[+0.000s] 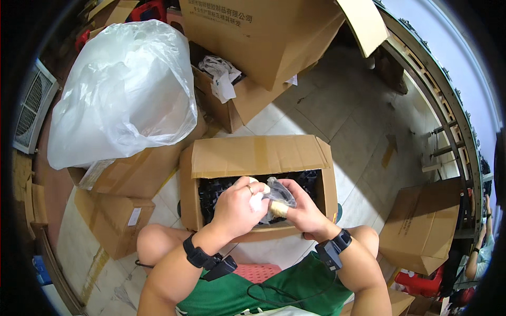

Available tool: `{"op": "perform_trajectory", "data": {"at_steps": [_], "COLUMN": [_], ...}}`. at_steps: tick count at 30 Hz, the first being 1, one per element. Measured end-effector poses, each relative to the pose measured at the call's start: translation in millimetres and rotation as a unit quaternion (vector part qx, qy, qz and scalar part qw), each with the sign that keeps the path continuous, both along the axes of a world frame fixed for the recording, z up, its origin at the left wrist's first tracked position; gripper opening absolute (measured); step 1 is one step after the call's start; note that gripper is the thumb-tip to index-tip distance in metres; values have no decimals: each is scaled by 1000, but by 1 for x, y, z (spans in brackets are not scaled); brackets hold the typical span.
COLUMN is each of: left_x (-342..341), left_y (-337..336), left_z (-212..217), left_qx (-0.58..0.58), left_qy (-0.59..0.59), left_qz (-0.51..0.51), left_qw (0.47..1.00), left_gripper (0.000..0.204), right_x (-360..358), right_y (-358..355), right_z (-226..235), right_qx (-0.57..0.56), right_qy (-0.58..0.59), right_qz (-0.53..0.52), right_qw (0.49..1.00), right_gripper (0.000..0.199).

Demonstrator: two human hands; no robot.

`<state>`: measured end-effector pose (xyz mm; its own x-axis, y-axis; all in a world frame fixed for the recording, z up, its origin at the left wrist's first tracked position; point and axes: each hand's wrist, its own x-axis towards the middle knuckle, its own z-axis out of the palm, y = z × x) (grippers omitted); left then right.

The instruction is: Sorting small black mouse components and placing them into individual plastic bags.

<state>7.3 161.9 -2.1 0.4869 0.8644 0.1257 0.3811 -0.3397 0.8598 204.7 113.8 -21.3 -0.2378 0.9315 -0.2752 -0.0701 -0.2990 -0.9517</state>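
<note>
I sit over an open cardboard box (253, 158) filled with small black parts (213, 192). My left hand (240, 205) and my right hand (300, 208) meet just above the box. Together they hold a small clear plastic bag (278, 195) around a pale, brass-coloured cylindrical piece (278, 209). The left hand's fingers pinch the bag's left side, with a ring on one finger. Fingers of the right hand grip the bag and the piece from the right. Each wrist wears a black strap with a small device.
A large white plastic bag (118, 89) rests on stacked cartons (118, 210) at the left. More open cartons (263, 37) stand behind, one (421, 224) at the right. A red stool (258, 271) is between my knees. Another person's arm (477, 258) shows at far right.
</note>
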Motion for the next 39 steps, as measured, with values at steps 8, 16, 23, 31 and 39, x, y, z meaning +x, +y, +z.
{"op": "perform_trajectory", "data": {"at_steps": [8,16,23,31,39], "left_x": [-4,-6,-17,-27,-35], "left_y": [12,11,12,16,9], "left_z": [3,14,14,16,26], "left_qx": [49,-5,-254,-411,-493], "left_qy": [-48,-109,-364,-537,-563], "left_qz": [86,79,20,5,-89], "left_qw": [994,991,896,737,657], "left_gripper": [10,9,15,16,20], "right_x": [12,10,7,-2,-7], "right_y": [7,5,0,3,-2], "right_z": [-6,-7,-9,-2,-12], "right_qx": [-51,47,22,-169,-188], "right_qy": [159,-20,141,274,343], "right_qz": [-202,-234,-140,7,13], "right_qw": [965,971,980,947,920], "right_gripper": [25,13,18,72,70]}}
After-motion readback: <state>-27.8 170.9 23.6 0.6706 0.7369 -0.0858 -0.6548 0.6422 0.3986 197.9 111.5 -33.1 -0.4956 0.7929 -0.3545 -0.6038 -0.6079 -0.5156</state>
